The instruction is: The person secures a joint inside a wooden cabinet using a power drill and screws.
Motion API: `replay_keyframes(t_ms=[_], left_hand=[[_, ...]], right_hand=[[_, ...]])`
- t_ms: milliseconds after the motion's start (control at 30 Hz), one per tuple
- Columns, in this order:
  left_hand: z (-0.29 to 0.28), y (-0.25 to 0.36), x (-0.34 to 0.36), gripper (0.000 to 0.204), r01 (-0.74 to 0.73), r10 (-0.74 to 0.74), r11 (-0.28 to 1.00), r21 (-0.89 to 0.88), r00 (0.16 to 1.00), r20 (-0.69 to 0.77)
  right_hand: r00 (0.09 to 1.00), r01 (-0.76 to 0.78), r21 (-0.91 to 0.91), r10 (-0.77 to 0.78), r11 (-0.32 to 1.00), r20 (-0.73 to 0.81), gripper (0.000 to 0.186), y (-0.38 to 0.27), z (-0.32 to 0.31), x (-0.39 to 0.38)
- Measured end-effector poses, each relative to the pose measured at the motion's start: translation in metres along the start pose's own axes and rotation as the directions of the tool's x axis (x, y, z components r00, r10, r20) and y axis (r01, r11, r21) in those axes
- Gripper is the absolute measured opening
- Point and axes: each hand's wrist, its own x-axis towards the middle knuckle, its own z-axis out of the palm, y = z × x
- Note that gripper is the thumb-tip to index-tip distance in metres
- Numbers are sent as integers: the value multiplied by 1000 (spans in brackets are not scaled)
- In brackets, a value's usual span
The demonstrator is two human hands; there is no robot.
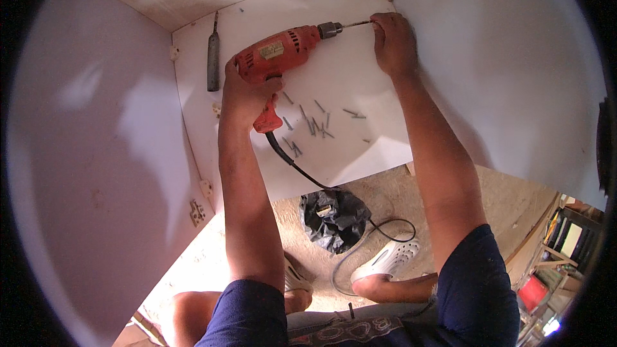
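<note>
A red corded power drill [277,53] lies level above the white board [360,83], its chuck pointing right. My left hand [245,93] is wrapped round its handle from the left. From the chuck [330,30] a long thin bit [357,24] reaches to my right hand [395,45]. The fingers of that hand are curled at the bit's tip, close to the right side panel; whatever they pinch there is hidden. Several loose screws [315,125] are scattered on the board below the drill. A dark-handled screwdriver [213,61] lies left of the drill.
White panels rise at the left [96,122] and right [508,71], with small brackets [206,187] along the left joint. The drill's black cord [292,160] runs down past a crumpled black plastic bag [334,218] on the floor. Cluttered shelves [559,257] stand at lower right.
</note>
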Motion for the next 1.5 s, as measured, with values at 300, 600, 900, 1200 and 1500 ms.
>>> replay_keyframes(t_ms=[300, 600, 900, 1200, 1500], left_hand=[[4, 3, 5, 81, -35, 37, 995, -94, 999, 26], [11, -4, 4, 83, -64, 58, 993, -103, 996, -60], [18, -2, 5, 99, -53, 50, 998, -16, 991, -122], [19, -9, 7, 99, -43, 49, 999, 33, 976, -212], [15, -15, 21, 97, -67, 102, 987, 144, 962, -253]], right_hand=[[1000, 6, 17, -6, 1000, 13, 16, 9, 6, 10], [999, -5, -34, 6, 999, 33, 27, 5, 3, 14], [990, 143, -180, -140, 973, 31, 46, 27, -25, 59], [729, 662, -598, -204, 452, 653, 21, 20, -44, 163], [668, 719, -582, -144, 380, 730, 30, 19, -11, 169]])
